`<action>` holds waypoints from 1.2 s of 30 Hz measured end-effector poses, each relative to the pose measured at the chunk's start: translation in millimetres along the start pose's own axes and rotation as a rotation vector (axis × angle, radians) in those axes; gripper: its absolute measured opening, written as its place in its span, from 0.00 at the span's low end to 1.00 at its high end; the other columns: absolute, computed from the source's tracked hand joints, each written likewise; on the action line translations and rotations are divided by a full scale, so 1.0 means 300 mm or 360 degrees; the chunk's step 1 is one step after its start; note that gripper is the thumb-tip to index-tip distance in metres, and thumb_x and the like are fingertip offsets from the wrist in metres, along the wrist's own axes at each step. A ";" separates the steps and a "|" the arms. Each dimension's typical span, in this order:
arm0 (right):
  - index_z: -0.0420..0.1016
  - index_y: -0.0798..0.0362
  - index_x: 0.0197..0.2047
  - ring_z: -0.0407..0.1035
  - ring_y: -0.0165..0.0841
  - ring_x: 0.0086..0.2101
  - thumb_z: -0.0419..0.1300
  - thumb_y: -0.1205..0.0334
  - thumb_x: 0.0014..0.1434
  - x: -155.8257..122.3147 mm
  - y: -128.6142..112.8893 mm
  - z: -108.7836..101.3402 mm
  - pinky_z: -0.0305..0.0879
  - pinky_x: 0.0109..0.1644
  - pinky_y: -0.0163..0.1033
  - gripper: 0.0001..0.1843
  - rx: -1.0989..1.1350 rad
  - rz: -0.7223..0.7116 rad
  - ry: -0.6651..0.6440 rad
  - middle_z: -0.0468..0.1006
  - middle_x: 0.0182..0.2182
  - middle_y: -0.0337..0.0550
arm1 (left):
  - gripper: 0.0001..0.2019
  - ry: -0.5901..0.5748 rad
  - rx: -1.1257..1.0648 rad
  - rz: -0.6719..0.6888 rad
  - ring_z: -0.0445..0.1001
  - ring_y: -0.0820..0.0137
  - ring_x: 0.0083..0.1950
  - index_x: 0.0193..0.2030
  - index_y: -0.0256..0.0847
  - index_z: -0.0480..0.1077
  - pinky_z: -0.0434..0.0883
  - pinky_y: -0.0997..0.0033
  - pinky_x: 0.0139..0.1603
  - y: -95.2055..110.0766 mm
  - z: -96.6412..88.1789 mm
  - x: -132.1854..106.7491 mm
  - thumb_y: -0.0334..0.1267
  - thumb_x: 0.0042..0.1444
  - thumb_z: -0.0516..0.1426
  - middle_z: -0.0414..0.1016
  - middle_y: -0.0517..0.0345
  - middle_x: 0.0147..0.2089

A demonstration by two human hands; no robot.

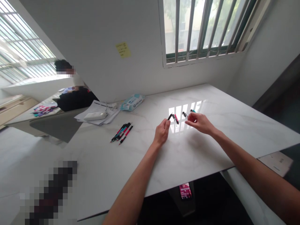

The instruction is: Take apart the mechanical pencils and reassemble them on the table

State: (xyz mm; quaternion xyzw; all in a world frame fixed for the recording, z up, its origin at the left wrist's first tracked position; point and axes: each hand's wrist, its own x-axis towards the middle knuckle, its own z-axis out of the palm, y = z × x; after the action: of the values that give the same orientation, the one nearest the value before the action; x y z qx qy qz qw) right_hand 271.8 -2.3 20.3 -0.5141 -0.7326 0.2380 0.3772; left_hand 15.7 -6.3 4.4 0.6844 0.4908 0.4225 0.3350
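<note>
**A:** Any writing you can make out?

**B:** Writing, yes; readable, no. The yellow sticky note point(123, 49) on the wall above the far edge of the tabletop point(211, 150) carries a few handwritten lines, too small to read.

**A:** And the blue-and-white pack point(132, 102)?

**B:** It lies on the tabletop by the far edge. There is dark print on its top, but it is blurred.

**A:** Below the tabletop?

**B:** A pink card point(185, 191) under the near edge has pale print, illegible. The flat box point(276, 162) off the tabletop's near right corner bears small dark marks, also unreadable.

**A:** The pen pieces point(170, 117)?

**B:** No lettering can be told on them.
</note>
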 end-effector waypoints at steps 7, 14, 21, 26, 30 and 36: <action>0.51 0.48 0.24 0.46 0.27 0.24 0.63 0.31 0.59 0.168 -0.160 0.158 0.43 0.28 0.38 0.35 0.0531 -0.0096 -0.0345 0.51 0.21 0.31 | 0.27 0.0152 0.0386 0.0019 0.55 0.70 0.27 0.26 0.43 0.57 0.50 0.68 0.32 -0.010 -0.025 0.001 0.60 0.71 0.47 0.55 0.64 0.22; 0.47 0.49 0.22 0.43 0.28 0.24 0.58 0.27 0.61 0.185 -0.107 0.221 0.39 0.29 0.40 0.38 0.0629 -0.0001 -0.0108 0.46 0.20 0.32 | 0.26 0.0091 0.0570 0.0000 0.53 0.68 0.24 0.26 0.44 0.58 0.46 0.65 0.33 0.012 -0.020 -0.009 0.58 0.71 0.48 0.57 0.62 0.20; 0.52 0.49 0.22 0.50 0.28 0.24 0.60 0.33 0.64 0.148 -0.085 0.253 0.48 0.31 0.39 0.34 0.0751 -0.0062 -0.0134 0.53 0.20 0.31 | 0.25 -0.0013 0.0565 -0.0016 0.52 0.67 0.25 0.28 0.45 0.58 0.46 0.65 0.34 0.012 -0.001 -0.012 0.57 0.72 0.46 0.59 0.62 0.22; 0.59 0.49 0.27 0.57 0.29 0.24 0.56 0.39 0.69 0.145 -0.081 0.262 0.53 0.31 0.39 0.27 0.0695 -0.0102 -0.0161 0.62 0.21 0.33 | 0.25 -0.0099 0.0397 -0.0016 0.58 0.68 0.29 0.29 0.44 0.62 0.51 0.66 0.34 -0.005 0.000 -0.006 0.58 0.72 0.44 0.62 0.61 0.25; 0.66 0.49 0.34 0.61 0.30 0.27 0.57 0.43 0.69 0.145 -0.080 0.258 0.58 0.33 0.38 0.20 0.0748 -0.0139 -0.0164 0.67 0.24 0.33 | 0.27 -0.0075 0.0223 -0.0047 0.59 0.68 0.30 0.31 0.43 0.64 0.54 0.67 0.33 -0.012 0.000 -0.001 0.61 0.71 0.43 0.61 0.61 0.26; 0.73 0.51 0.36 0.67 0.30 0.29 0.70 0.44 0.58 0.141 -0.101 0.260 0.64 0.35 0.38 0.20 0.1276 -0.0022 -0.0214 0.72 0.27 0.35 | 0.28 -0.0146 0.0103 -0.0013 0.59 0.69 0.30 0.31 0.42 0.65 0.56 0.68 0.33 0.001 0.009 -0.002 0.62 0.70 0.45 0.60 0.62 0.26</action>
State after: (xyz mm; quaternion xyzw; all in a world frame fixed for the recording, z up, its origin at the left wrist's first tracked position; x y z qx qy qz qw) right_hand 184.4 29.4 8.7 -0.3047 -0.6082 0.5353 0.5007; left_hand 18.0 -7.2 3.4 0.7116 0.4911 0.3732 0.3364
